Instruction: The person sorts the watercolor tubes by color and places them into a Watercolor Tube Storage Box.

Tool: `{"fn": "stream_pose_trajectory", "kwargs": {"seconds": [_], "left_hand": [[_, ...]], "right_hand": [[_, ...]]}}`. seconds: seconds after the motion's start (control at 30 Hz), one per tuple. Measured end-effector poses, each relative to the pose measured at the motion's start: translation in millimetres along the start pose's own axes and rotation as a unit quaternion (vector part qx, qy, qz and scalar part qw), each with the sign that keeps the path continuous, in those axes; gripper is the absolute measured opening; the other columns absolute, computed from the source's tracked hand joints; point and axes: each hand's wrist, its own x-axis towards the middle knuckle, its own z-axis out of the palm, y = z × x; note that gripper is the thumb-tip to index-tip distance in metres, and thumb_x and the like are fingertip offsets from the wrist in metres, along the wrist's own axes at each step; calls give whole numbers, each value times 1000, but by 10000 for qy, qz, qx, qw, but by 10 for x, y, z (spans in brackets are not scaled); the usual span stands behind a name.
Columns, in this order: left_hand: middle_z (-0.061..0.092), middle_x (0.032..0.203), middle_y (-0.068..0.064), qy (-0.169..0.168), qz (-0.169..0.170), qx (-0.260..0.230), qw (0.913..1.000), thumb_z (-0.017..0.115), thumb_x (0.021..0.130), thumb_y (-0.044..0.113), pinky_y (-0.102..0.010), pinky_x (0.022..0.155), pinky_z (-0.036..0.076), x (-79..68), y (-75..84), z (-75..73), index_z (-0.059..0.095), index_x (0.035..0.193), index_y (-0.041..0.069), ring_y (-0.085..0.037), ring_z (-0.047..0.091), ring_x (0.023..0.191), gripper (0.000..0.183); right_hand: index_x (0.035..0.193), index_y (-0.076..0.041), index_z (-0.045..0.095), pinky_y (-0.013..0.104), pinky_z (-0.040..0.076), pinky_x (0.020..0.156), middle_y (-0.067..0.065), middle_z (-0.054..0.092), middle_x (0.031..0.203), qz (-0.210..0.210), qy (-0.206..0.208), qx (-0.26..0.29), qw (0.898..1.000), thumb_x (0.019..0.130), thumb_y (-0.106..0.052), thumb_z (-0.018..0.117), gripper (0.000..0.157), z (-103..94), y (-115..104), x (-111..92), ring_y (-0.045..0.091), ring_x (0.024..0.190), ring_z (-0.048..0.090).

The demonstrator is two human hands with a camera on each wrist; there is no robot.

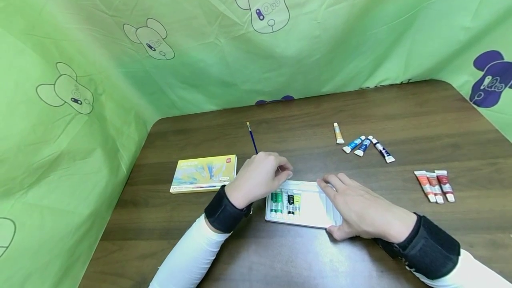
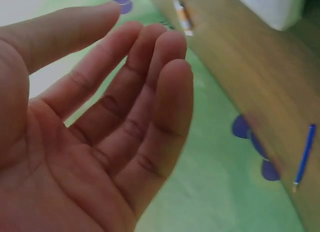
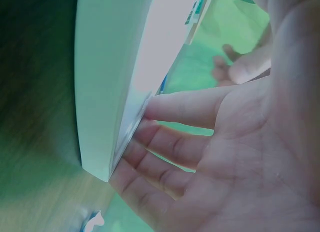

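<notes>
Head view: white paint tray (image 1: 314, 211) on the table (image 1: 132, 239)
Prolly light, stiff, kinda slick; grab the short ends. Left hand (image 1: 261, 174) loosely curved, holding nothing; right hand (image 1: 356, 206) spread across its right end.

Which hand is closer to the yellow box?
The left hand. It's just to the right of the yellow box. The right hand is farther away, touching the right end of the white tray.
</notes>
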Motion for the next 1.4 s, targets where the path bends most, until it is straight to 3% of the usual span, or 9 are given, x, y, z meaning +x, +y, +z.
{"fn": "stream_pose_trajectory", "kwargs": {"seconds": [0.3,0.57,0.73,1.4], "left_hand": [[72,99,6,-555,-231,276,9978,71,90,37,-25,70,53,55,-166,106,75,107,19,-7,64,88,25],[72,103,7,-809,-115,663,9944,71,83,56,-28,67,52,68,-61,211,74,111,23,-9,65,92,44],[70,102,8,-818,-215,1026,9911,73,78,62,-30,66,49,67,8,295,73,110,26,-10,64,90,48],[69,100,8,-724,-359,1134,9903,75,77,60,-31,66,52,50,65,373,73,109,25,-11,65,90,48]], "right_hand": [[138,5,50,47,46,98,16,52,133,50,-28,-30,10000,68,-52,79,95,-1,-28,7,30,118,49],[136,6,51,47,46,97,16,52,132,-54,133,-145,9998,67,-50,79,94,-17,-21,11,31,117,50],[136,6,51,46,46,97,16,53,131,-83,231,-163,9996,66,-50,80,94,-15,-21,5,31,117,50],[134,7,52,46,46,97,16,53,130,-153,343,-187,9991,65,-50,80,93,19,-12,-7,30,116,51]]}}
